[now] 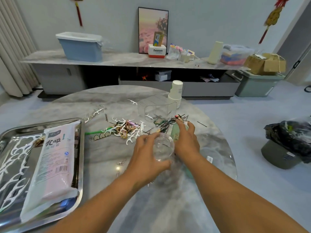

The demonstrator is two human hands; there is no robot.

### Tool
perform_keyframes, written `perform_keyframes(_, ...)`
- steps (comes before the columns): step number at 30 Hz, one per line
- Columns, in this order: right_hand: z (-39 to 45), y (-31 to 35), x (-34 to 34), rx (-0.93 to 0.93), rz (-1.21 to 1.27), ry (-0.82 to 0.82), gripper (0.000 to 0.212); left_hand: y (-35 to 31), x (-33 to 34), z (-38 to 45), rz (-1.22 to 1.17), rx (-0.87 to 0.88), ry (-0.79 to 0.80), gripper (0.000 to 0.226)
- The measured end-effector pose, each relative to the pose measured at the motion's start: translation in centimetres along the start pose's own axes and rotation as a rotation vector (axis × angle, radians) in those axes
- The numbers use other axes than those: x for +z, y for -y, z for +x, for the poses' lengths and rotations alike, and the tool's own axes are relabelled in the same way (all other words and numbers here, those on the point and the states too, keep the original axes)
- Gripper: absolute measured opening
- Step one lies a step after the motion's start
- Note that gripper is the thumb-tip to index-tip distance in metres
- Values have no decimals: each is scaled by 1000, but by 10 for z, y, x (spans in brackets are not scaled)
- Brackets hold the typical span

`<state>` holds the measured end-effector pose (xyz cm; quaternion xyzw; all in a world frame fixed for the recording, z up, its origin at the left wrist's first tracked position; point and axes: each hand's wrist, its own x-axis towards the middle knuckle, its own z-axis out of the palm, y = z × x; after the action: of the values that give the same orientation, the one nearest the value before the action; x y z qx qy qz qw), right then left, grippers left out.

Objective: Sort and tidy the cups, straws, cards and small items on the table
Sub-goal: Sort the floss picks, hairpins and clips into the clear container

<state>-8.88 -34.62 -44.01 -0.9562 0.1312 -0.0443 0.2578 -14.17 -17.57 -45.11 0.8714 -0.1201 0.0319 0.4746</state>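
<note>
My left hand (144, 153) grips a clear plastic cup (164, 147) just above the round marble table (101, 105). Right beside it my right hand (186, 140) has its fingers spread, the index finger stretched toward a heap of black hairpins (165, 123); a pale green item (175, 130) lies under its fingers. White floss picks and hair clips (127, 130) lie scattered mid-table with a green straw (94, 132). A stack of white paper cups (175, 94) and a clear box (156, 106) stand at the far side.
A steel tray (81, 148) at the left holds a pink straw packet (53, 162) and several floss picks. A bin with a black bag (289, 142) stands on the floor at right. A low cabinet (134, 59) with boxes lines the wall.
</note>
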Motion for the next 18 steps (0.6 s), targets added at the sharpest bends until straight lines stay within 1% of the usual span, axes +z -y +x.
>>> perform_keyframes(4,6,-16,-11,45,-27,-17,86,-1,25,-1,-26,-22,29,91)
perform_keyframes(7,11,-27,-19,83,-38,-46,78,-3,35,4,-3,4,39,93)
perform_keyframes(11,18,-27,-27,128,41,-45,70,-6,46,12,32,30,39,97)
perform_keyframes(13,22,-24,-30,140,67,-66,62,-6,50,14,45,35,52,99)
perform_keyframes(15,25,-23,-33,148,65,-84,56,-8,54,14,55,25,71,107)
perform_keyframes(18,27,-21,-35,153,57,-81,56,-13,61,18,12,1,84,122)
